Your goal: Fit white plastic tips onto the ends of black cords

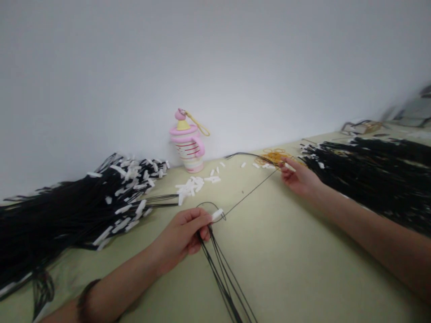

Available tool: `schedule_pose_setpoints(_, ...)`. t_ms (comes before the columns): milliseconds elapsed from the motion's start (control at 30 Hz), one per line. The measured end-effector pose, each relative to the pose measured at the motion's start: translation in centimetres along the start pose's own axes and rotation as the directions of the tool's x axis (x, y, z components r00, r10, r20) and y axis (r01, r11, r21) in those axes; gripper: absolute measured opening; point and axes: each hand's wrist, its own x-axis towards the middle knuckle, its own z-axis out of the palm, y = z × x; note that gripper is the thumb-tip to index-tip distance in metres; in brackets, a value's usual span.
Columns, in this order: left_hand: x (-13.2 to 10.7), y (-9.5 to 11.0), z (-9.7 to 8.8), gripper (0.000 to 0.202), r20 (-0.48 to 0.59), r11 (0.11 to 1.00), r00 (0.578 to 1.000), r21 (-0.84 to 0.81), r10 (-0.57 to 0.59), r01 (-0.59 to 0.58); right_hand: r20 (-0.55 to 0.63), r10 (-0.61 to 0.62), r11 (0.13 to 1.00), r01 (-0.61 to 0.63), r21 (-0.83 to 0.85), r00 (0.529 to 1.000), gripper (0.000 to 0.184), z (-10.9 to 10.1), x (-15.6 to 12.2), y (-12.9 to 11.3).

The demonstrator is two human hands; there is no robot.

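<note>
– What's in your left hand?

– My left hand [190,231] pinches a small white sleeve [217,215] between thumb and forefinger. The bundle of black cords [218,264] runs from under those fingers, back toward me.

– And the right?

– My right hand [298,177] is farther out, well apart from the left, its thumb and fingertips pinched on a thin black strand [251,193]. That strand runs straight between my 2 hands, with a small loop [208,203] arcing just above my left fingertips. A white piece [290,167] shows at my right fingers; I can't tell whether they grip it. Dark cord ends [247,154] stick out past that hand, to its left.

– What's around you?

– Left of my left hand, a heap of black cords with white tips [60,215]. Beyond that hand, loose white sleeves [191,185], then a pink-and-white handled tumbler [188,150] with a yellow strap [198,123]. Just beyond my right hand, yellow-orange rubber bands [274,157]; to its right, heap number 2 of black cords [367,175]. Under both hands, the pale green tabletop [276,251].
</note>
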Motion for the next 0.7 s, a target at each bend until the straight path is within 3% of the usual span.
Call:
schedule_pose_setpoints(100, 0.1, -0.1, 0.0, 0.024, -0.007, 1.000, 1.000, -0.001, 0.007, -0.007, -0.001, -0.006, 1.000, 0.005, -0.023, 1.000, 0.004, 0.6, -0.3, 0.1)
schedule_pose_setpoints(200, 0.2, -0.3, -0.1, 0.024, -0.025, 1.000, 1.000, 0.017, 0.015, -0.015, 0.085, 0.010, 0.989, 0.003, -0.146, 0.996, 0.009, 3.3, -2.8, 1.0)
schedule_pose_setpoints(267, 0.2, -0.4, -0.1, 0.023, -0.035, 1.000, 0.999, 0.027, 0.016, -0.015, 0.281, 0.008, 0.871, 0.131, -0.473, 0.960, 0.018, 5.4, -5.4, 1.8)
schedule_pose_setpoints(333, 0.3, -0.5, -0.1, 0.022, -0.033, 0.999, 0.999, 0.038, 0.022, -0.020, 0.459, 0.037, 0.713, 0.299, -0.634, 0.888, 0.026, 7.0, -8.0, 2.7)
schedule_pose_setpoints(400, 0.3, -0.5, -0.1, 0.022, -0.025, 0.997, 0.999, 0.071, 0.034, -0.032, 0.605, 0.021, 0.576, 0.485, -0.658, 0.796, 0.029, 7.9, -10.1, 3.4)
schedule_pose_setpoints(467, 0.2, -0.5, 0.1, 0.023, -0.019, 0.992, 0.999, 0.121, 0.046, -0.044, 0.683, 0.019, 0.489, 0.589, -0.643, 0.730, 0.028, 8.2, -11.4, 3.9)
schedule_pose_setpoints(567, 0.1, -0.3, 0.4, 0.025, 0.004, 0.984, 0.999, 0.171, 0.050, -0.050, 0.705, -0.005, 0.422, 0.641, -0.641, 0.709, 0.027, 8.0, -11.9, 4.3)
schedule_pose_setpoints(700, -0.3, 0.1, 0.7, 0.027, 0.034, 0.976, 0.998, 0.209, 0.056, -0.062, 0.713, -0.016, 0.398, 0.659, -0.638, 0.701, 0.026, 7.9, -11.8, 4.4)
